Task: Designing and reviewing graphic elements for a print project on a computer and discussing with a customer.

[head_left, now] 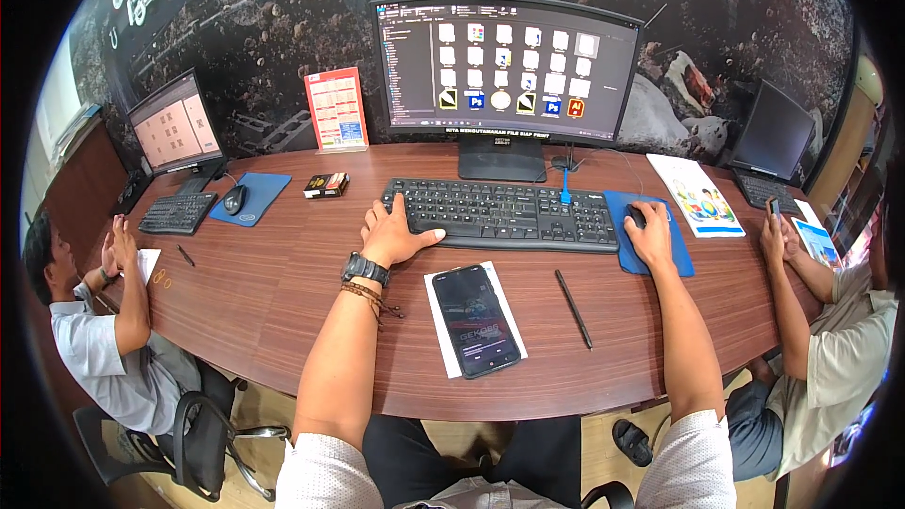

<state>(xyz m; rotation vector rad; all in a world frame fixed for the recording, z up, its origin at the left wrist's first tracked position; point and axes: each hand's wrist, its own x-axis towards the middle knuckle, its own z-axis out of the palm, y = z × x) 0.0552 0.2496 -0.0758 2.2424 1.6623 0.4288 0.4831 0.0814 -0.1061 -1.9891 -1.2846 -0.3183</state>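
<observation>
My left hand (396,234) rests on the left end of a black keyboard (509,212), fingers spread over the keys and thumb stretched along its near edge. A dark watch (366,270) and a brown bracelet circle that wrist. At the keyboard's right, my right hand (652,240) lies curved over a black mouse (637,217), which it partly hides, on a blue mouse pad (681,259). Behind the keyboard stands a curved monitor (617,85) showing rows of file icons. Between my forearms lie a black phone (476,320) on white paper and a dark pen (573,309).
A small dark box (326,186) and a red-and-white sign (337,111) stand left of the monitor. A printed sheet (702,198) lies at right. One person (94,349) sits at left by another computer, and another (839,339) at right holds a phone.
</observation>
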